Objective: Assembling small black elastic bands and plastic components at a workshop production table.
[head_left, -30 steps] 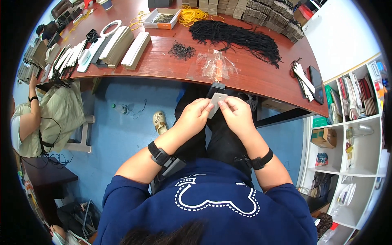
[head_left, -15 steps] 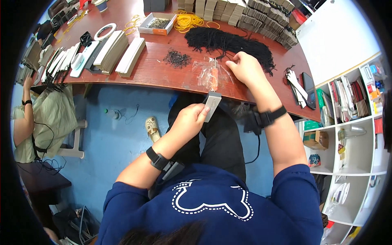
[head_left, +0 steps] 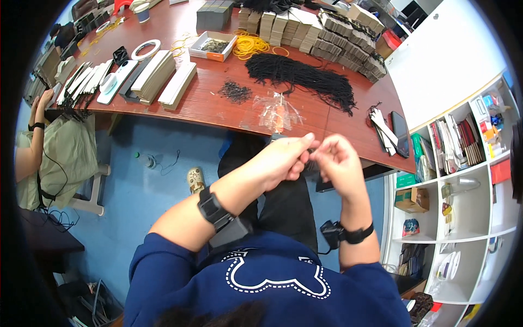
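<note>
On the surface (head_left: 210,113) before us, stacks (head_left: 154,76) lie left of a loose pile (head_left: 235,92), cords (head_left: 299,80) to its right, plastic film (head_left: 267,114) by the near edge. We have a box (head_left: 207,55) behind the pile and a phone (head_left: 400,134) near the right end.

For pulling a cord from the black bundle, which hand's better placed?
Right, I'd say: the right hand lies nearer the black cord bundle, whose right end is almost straight ahead of it. The left hand is curled and farther off. What either holds is hard to make out.
</note>
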A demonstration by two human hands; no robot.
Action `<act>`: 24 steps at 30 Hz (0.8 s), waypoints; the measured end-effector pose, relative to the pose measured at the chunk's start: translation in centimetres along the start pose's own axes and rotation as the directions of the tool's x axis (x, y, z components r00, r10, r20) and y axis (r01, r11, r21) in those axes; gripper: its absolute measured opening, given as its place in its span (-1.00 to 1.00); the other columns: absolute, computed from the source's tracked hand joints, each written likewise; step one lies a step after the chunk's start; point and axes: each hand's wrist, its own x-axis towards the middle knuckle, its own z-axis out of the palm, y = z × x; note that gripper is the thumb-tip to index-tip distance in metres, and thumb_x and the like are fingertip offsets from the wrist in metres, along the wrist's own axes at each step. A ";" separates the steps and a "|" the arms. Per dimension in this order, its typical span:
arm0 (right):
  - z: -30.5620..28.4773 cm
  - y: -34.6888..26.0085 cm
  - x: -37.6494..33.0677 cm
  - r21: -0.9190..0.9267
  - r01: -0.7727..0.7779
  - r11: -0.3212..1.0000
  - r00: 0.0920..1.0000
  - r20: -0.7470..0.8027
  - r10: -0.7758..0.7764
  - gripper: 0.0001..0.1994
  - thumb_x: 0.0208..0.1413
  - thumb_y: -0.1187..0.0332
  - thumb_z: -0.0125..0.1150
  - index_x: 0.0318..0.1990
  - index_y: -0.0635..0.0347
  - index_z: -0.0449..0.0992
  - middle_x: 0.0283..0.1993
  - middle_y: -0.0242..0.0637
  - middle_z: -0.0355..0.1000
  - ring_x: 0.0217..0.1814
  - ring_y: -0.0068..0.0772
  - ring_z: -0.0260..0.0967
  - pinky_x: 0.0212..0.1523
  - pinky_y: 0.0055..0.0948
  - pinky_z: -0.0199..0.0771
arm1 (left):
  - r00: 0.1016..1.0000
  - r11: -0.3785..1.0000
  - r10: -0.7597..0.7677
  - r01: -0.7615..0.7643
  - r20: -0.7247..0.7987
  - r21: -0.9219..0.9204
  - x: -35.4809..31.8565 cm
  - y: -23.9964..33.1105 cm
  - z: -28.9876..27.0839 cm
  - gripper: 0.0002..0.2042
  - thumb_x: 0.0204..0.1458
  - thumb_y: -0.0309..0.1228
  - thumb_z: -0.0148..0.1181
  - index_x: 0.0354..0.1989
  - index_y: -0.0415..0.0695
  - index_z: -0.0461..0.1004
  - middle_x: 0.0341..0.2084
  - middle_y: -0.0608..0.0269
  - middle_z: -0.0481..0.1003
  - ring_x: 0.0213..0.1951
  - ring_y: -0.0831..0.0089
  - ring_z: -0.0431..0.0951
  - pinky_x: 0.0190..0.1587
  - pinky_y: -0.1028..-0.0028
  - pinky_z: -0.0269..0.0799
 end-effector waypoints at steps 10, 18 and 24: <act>-5.3 4.0 -6.1 0.575 -0.116 0.810 0.980 0.198 -0.001 -0.88 -0.02 0.52 0.21 -0.31 0.26 0.44 -0.39 -0.17 0.51 -0.64 -0.51 0.39 -0.65 -0.67 0.35 | 0.929 0.905 0.368 -0.349 0.037 -0.243 -2.1 4.0 0.4 -0.87 0.13 -0.35 0.05 -0.29 -0.13 0.44 -0.52 0.45 0.37 -0.58 0.74 0.21 -0.60 0.75 0.13; -6.5 8.4 -7.3 0.846 -0.054 0.530 0.995 0.088 -0.038 -0.86 0.02 0.36 0.23 -0.32 0.20 0.44 -0.16 -0.32 0.30 -0.41 -0.56 0.18 -0.49 -0.65 0.15 | 0.772 0.812 0.510 -0.577 -0.379 -0.083 -7.3 4.2 -5.6 -0.87 0.14 -0.36 0.03 -0.24 -0.14 0.39 -0.37 0.35 0.39 -0.54 0.73 0.23 -0.55 0.74 0.20; -4.8 7.1 -5.8 0.570 -0.122 0.812 0.992 0.046 0.116 -0.87 -0.01 0.57 0.13 -0.27 0.25 0.40 -0.48 -0.35 0.35 -0.62 -0.68 0.12 -0.59 -0.69 0.12 | 0.813 0.738 0.541 -0.334 -0.218 0.587 -6.1 -0.3 -3.3 -0.88 0.07 -0.47 0.11 -0.24 -0.17 0.48 -0.44 0.37 0.46 -0.53 0.71 0.34 -0.48 0.68 0.26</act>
